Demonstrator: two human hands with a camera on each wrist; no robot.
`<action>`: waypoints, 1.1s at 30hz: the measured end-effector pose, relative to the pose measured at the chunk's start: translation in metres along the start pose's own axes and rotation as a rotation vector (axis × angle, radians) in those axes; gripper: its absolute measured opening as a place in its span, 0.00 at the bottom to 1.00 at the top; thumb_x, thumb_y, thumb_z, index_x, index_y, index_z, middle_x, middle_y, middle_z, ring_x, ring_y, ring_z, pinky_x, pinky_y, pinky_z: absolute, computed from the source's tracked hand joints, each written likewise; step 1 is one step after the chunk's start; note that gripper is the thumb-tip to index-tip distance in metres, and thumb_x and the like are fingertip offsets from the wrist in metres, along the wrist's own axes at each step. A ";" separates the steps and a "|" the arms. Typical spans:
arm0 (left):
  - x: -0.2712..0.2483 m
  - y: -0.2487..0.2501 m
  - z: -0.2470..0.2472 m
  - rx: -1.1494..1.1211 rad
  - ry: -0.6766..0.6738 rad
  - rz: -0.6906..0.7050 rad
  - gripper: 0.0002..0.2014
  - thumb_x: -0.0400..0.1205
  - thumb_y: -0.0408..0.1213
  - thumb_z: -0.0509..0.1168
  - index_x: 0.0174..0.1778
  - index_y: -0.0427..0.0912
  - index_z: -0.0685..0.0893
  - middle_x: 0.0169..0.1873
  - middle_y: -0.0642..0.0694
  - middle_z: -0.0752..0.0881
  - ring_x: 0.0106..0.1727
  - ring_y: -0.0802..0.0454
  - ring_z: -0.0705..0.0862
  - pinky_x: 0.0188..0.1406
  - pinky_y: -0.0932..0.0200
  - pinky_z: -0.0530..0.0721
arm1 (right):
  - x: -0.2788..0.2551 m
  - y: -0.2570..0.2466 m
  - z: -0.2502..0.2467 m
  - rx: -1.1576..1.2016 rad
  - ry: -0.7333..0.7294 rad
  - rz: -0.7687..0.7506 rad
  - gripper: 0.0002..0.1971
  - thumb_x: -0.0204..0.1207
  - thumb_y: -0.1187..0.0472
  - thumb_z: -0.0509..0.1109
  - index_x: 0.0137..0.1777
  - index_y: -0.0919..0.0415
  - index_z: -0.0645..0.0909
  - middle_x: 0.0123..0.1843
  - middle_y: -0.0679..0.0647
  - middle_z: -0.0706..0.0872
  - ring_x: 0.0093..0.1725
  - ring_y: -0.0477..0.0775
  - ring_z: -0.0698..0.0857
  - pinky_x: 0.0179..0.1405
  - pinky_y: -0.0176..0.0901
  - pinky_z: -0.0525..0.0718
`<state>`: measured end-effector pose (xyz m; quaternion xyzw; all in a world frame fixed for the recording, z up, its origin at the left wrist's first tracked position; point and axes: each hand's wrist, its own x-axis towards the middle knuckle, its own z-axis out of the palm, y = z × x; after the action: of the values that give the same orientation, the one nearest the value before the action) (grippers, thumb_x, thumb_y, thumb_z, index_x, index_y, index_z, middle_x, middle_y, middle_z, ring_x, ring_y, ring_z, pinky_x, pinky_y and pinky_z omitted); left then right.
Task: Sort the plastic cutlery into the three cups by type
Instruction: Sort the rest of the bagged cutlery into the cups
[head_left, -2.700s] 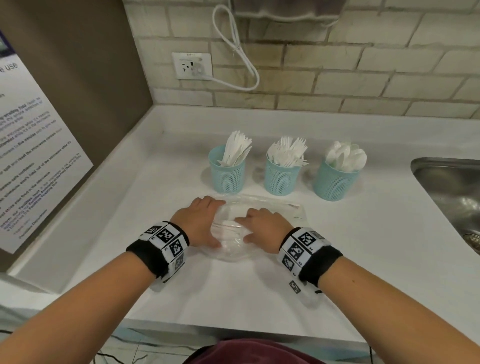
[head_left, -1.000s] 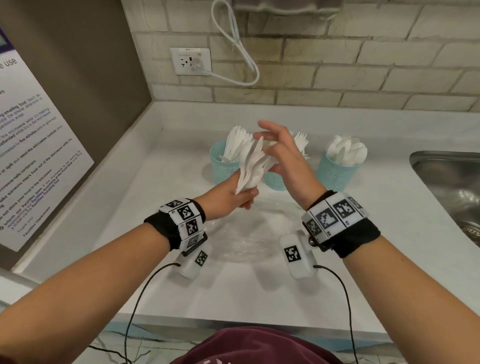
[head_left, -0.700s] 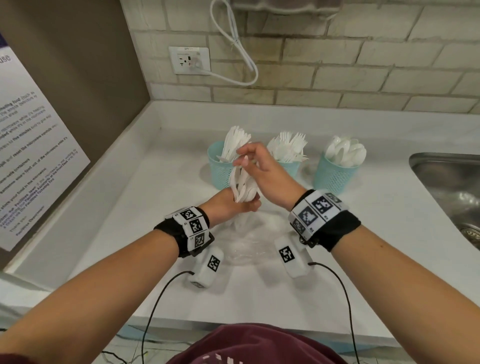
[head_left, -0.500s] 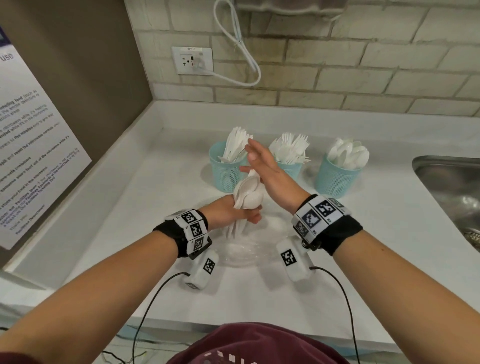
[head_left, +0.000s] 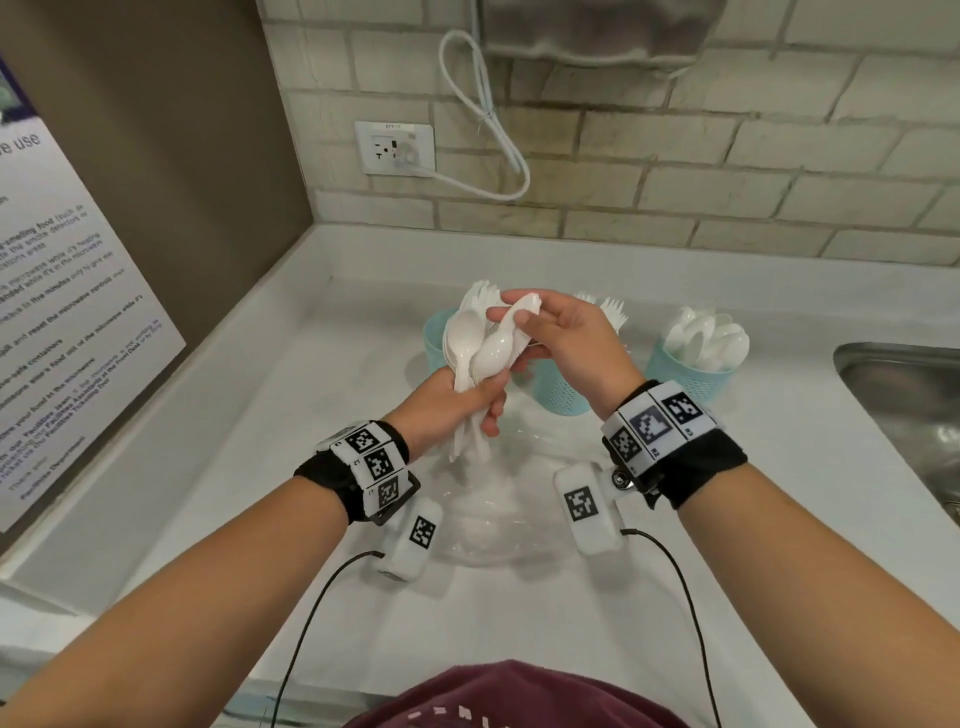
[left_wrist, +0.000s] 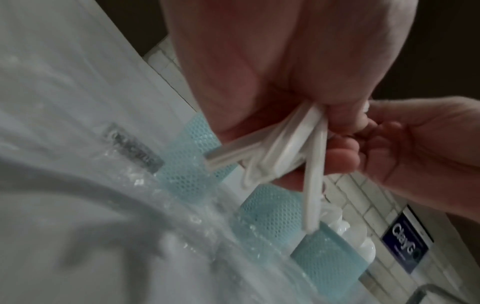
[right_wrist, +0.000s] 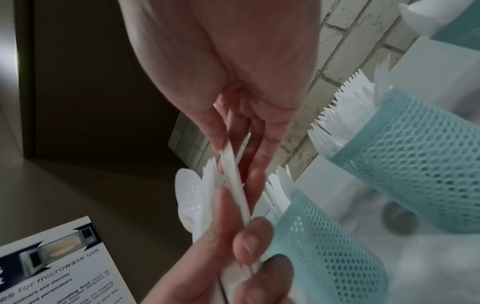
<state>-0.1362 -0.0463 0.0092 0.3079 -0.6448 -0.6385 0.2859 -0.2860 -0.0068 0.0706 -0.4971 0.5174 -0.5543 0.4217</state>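
Note:
My left hand (head_left: 483, 410) grips a bundle of white plastic cutlery (head_left: 465, 353) by the handles, spoon bowls up, above the counter. My right hand (head_left: 514, 322) pinches one white spoon (head_left: 496, 353) that lies tilted against the bundle. Three teal mesh cups stand behind. The left cup (head_left: 434, 343) holds knives and is mostly hidden by the bundle. The middle cup (head_left: 558, 397) holds forks and the right cup (head_left: 691, 376) holds spoons. In the left wrist view the handles (left_wrist: 285, 148) fan out below my palm.
A crumpled clear plastic bag (head_left: 493, 514) lies on the white counter (head_left: 727, 545) under my wrists. A steel sink (head_left: 909, 410) is at the right edge. A wall panel with a notice (head_left: 78, 312) closes the left side, and a brick wall with an outlet (head_left: 395, 148) stands behind.
Both hands lifted the cutlery out of the bag. My right hand went from straight fingers over the bundle to pinching a single spoon, which now sits tilted to the right.

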 end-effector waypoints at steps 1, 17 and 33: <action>0.001 0.002 -0.002 -0.020 0.038 0.011 0.16 0.85 0.44 0.61 0.58 0.34 0.81 0.31 0.49 0.83 0.27 0.52 0.79 0.41 0.50 0.83 | 0.003 -0.001 -0.002 -0.009 0.011 -0.012 0.13 0.83 0.68 0.60 0.65 0.68 0.78 0.58 0.61 0.88 0.46 0.55 0.86 0.42 0.44 0.85; 0.005 0.022 -0.037 0.009 0.332 0.065 0.09 0.86 0.42 0.59 0.57 0.45 0.81 0.52 0.46 0.89 0.33 0.51 0.88 0.29 0.56 0.88 | 0.049 -0.022 0.014 -0.127 0.283 -0.143 0.10 0.86 0.57 0.55 0.57 0.60 0.76 0.34 0.51 0.75 0.28 0.47 0.75 0.26 0.38 0.77; 0.009 0.015 -0.039 0.105 0.341 0.118 0.04 0.84 0.39 0.63 0.51 0.48 0.84 0.29 0.51 0.81 0.21 0.53 0.79 0.44 0.39 0.86 | 0.060 -0.012 0.030 -0.451 0.066 -0.167 0.17 0.83 0.52 0.61 0.67 0.56 0.81 0.64 0.54 0.83 0.63 0.48 0.79 0.60 0.34 0.73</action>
<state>-0.1131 -0.0788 0.0248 0.3876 -0.6364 -0.5247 0.4117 -0.2651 -0.0689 0.0880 -0.6014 0.5986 -0.4738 0.2354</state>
